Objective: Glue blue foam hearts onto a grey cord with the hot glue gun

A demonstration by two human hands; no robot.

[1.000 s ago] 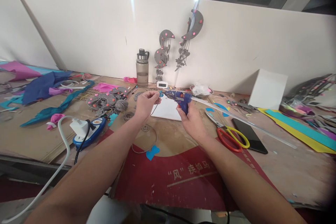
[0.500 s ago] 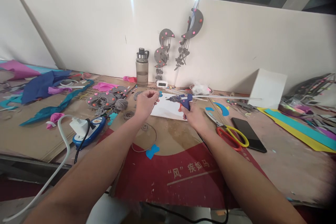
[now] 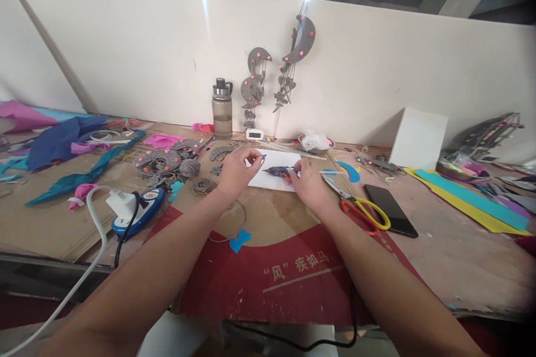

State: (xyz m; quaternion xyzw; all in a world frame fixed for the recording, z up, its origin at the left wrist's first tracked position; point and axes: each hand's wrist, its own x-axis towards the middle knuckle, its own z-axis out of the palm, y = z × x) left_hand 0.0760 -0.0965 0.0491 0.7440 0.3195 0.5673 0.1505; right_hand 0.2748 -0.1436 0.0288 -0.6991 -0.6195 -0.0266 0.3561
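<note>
My left hand (image 3: 239, 172) is closed in a pinch on a small blue piece (image 3: 263, 156), held above a white sheet (image 3: 270, 181); its exact shape is too small to tell. Beside it, my right hand (image 3: 310, 183) has its fingers round a dark blue hot glue gun (image 3: 278, 171). The gun lies low over the sheet, nozzle pointing left towards my left hand, and the hand hides its handle. Grey yarn (image 3: 204, 186) sits left of my left wrist. A bright blue cut-out (image 3: 240, 241) rests between my forearms.
Scissors (image 3: 360, 209) and a phone (image 3: 390, 210) lie right of my right forearm. A bottle (image 3: 221, 110) and a small clock (image 3: 254, 134) stand by the wall. On the left are a power strip (image 3: 140, 215) and a grey felt piece with pink dots (image 3: 159, 160). Grey moon hangings (image 3: 302, 42) hang behind.
My right hand has lowered the glue gun onto or close to the white sheet and tipped it over. My left hand has shifted slightly down, still pinching the blue piece. The view has shifted slightly.
</note>
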